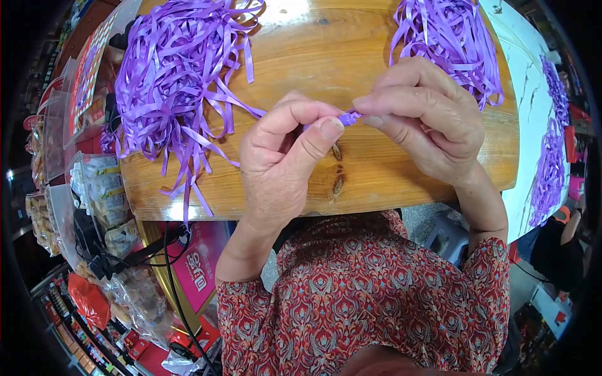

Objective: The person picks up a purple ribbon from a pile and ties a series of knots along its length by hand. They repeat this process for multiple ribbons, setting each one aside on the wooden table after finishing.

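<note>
Above the wooden table (301, 69) both my hands meet over a small folded or rolled piece of purple ribbon (348, 118). My left hand (276, 156) pinches it between thumb and forefinger, so only its end shows past the thumb. My right hand (433, 122) is closed in a pinch at the ribbon's right end, thumb below and fingertips above. How the ribbon is folded is too small to make out. To the left lies a big loose heap of shiny purple ribbons (175, 75), one strand reaching toward my left hand.
A second purple ribbon heap (448, 44) lies at the far right of the table. More purple ribbons (550, 169) rest on a white marbled table (511, 75) beyond. Packaged goods (103, 188) and a black cable (169, 276) crowd the left. A blue-grey stool (446, 237) stands below.
</note>
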### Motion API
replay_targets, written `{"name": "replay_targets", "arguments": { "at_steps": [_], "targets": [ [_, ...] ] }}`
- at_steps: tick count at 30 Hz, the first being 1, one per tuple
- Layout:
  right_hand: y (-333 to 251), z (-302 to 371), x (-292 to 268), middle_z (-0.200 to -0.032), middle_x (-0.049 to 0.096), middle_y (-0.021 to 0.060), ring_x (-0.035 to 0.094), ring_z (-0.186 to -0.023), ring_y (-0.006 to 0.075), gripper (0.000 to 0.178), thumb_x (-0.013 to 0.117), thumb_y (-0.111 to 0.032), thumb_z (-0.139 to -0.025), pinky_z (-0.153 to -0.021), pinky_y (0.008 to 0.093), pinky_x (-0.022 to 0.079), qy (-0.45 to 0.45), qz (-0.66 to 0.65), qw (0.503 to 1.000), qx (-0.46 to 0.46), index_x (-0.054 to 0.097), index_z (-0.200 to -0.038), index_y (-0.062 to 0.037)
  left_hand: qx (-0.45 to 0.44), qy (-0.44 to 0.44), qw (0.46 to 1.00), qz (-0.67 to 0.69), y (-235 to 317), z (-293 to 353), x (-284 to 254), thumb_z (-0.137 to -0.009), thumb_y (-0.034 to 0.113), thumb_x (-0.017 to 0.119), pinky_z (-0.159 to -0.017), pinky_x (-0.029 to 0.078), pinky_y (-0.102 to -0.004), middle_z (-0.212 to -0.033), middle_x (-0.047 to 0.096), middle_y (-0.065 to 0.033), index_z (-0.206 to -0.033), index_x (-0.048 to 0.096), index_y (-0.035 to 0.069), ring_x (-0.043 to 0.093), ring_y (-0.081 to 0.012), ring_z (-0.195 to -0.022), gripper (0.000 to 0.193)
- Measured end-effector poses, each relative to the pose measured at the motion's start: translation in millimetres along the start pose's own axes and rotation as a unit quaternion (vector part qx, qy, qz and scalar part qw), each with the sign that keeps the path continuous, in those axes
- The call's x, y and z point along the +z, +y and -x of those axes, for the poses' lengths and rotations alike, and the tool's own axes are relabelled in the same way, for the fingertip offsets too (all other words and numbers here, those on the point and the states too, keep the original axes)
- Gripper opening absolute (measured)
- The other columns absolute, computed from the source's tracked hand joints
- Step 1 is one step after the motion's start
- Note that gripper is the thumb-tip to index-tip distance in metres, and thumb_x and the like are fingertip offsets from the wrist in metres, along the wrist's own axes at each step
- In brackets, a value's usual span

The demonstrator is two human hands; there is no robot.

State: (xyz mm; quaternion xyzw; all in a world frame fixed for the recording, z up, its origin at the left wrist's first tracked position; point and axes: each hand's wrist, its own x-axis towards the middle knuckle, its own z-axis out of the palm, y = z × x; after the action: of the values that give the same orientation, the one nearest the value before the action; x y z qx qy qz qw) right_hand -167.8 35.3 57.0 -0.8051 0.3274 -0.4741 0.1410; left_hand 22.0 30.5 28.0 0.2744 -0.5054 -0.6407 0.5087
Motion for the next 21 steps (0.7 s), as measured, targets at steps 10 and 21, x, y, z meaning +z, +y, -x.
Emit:
{"name": "replay_targets", "arguments": {
  "at_steps": [10, 21],
  "targets": [
    [-0.5, 1.2, 0.9, -0.078, 0.058, 0.0093, 0.054, -0.067, 0.0171, 0.023, 0.068, 0.009, -0.069, -0.050, 0.0237, 0.038, 0.018, 0.029, 0.999, -0.019, 0.062, -0.090, 0.0016, -0.018, -0.001, 1.000, 0.013, -0.9, 0.6, 1.0, -0.085, 0.003, 0.062, -0.063, 0.035, -0.0171, -0.076, 0.051, 0.0022, -0.089, 0.063, -0.001, 0.044, -0.0044, -0.069, 0.006],
    [-2.5, 4.1, 5.8, -0.076, 0.057, 0.0098, 0.053, -0.060, 0.0168, 0.026, 0.069, 0.011, -0.065, -0.049, 0.0245, 0.038, 0.025, 0.064, 0.997, -0.035, 0.063, -0.088, 0.0014, -0.018, -0.006, 1.000, 0.022, -4.8, 1.0, 4.4, -0.085, 0.003, 0.062, -0.064, 0.036, -0.0172, -0.077, 0.053, 0.0016, -0.088, 0.063, -0.001, 0.046, -0.0044, -0.071, 0.005]
  ]
}}
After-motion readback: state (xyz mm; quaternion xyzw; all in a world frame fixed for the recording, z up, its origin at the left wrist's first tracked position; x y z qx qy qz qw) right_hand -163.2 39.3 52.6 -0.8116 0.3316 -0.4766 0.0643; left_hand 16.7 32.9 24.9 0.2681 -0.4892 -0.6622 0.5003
